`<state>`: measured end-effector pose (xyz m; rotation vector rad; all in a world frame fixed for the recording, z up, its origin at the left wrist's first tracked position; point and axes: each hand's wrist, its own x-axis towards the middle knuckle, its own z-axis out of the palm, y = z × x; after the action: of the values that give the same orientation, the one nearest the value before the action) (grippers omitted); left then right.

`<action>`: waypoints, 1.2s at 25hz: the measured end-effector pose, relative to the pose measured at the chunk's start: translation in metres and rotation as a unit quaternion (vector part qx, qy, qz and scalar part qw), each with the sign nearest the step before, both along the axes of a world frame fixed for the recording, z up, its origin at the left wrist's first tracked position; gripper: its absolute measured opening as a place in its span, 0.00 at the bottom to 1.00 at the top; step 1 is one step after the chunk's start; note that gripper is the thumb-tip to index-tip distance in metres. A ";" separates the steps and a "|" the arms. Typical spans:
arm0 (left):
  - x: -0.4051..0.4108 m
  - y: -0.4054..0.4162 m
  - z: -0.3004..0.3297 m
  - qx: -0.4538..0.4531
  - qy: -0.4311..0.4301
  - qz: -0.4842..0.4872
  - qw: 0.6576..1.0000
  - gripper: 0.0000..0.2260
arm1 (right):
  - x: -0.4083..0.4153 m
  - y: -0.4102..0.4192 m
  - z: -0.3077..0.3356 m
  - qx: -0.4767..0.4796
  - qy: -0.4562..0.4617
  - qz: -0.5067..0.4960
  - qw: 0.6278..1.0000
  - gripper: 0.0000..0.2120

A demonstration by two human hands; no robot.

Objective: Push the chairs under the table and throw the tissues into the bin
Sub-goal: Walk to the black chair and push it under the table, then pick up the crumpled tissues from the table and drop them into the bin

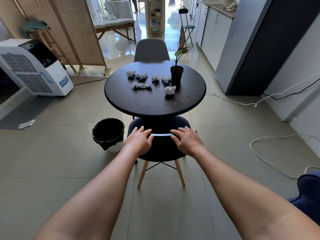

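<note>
A black chair (pixel 161 151) with wooden legs stands in front of me, its seat partly under the round black table (pixel 150 101). My left hand (pixel 140 141) and my right hand (pixel 186 140) both grip the top of its backrest. Several crumpled white tissues (pixel 141 85) lie on the tabletop. A grey chair (pixel 152 50) stands at the table's far side, seat partly under the table. A bin (pixel 108 133) lined with a black bag sits on the floor left of the black chair.
A potted plant (pixel 177 73) stands on the table's right side. A white air cooler (pixel 32 66) is at the left, a fridge (pixel 251 49) at the right. White cables (pixel 259 153) trail over the floor on the right. A blue cushion (pixel 308 191) shows at the right edge.
</note>
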<state>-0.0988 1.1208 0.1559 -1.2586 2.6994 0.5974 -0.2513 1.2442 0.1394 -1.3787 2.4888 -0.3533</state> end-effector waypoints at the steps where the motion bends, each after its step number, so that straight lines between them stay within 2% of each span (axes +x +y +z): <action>1: 0.004 0.004 0.003 0.005 0.006 0.008 1.000 0.23 | 0.006 0.003 0.000 0.004 -0.002 -0.010 1.000 0.22; 5: 0.033 0.020 0.006 0.004 0.031 0.027 0.999 0.25 | 0.036 0.026 -0.007 -0.017 0.006 -0.012 1.000 0.25; 8: 0.068 0.034 -0.005 0.009 0.018 0.048 0.999 0.25 | 0.062 0.050 -0.019 -0.020 0.003 -0.005 1.000 0.25; 14: 0.157 0.061 -0.049 0.091 -0.037 0.122 0.988 0.25 | 0.101 0.072 -0.056 0.068 -0.041 0.008 0.997 0.24; 16: 0.193 0.073 -0.063 0.116 -0.048 0.159 0.979 0.24 | 0.116 0.069 -0.068 0.086 -0.071 0.021 0.994 0.22; 19: 0.253 0.091 -0.085 0.166 -0.051 0.244 0.954 0.24 | 0.152 0.061 -0.083 0.096 -0.161 0.008 0.982 0.19; 21: 0.292 0.097 -0.098 0.213 -0.023 0.302 0.929 0.23 | 0.180 0.050 -0.090 0.109 -0.221 -0.020 0.969 0.20; 23: 0.328 0.096 -0.109 0.272 0.040 0.369 0.888 0.23 | 0.209 0.030 -0.098 0.130 -0.292 -0.070 0.945 0.21; 27: 0.405 0.073 -0.120 0.357 0.133 0.543 0.749 0.24 | 0.275 -0.033 -0.109 0.192 -0.417 -0.165 0.873 0.20; 30: 0.463 0.049 -0.126 0.380 0.172 0.608 0.675 0.25 | 0.323 -0.078 -0.115 0.206 -0.448 -0.182 0.851 0.18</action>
<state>0.3639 1.1701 0.0298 -2.5347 0.9345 1.8980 0.0719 1.1663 0.0248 -0.3879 1.8308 -0.3863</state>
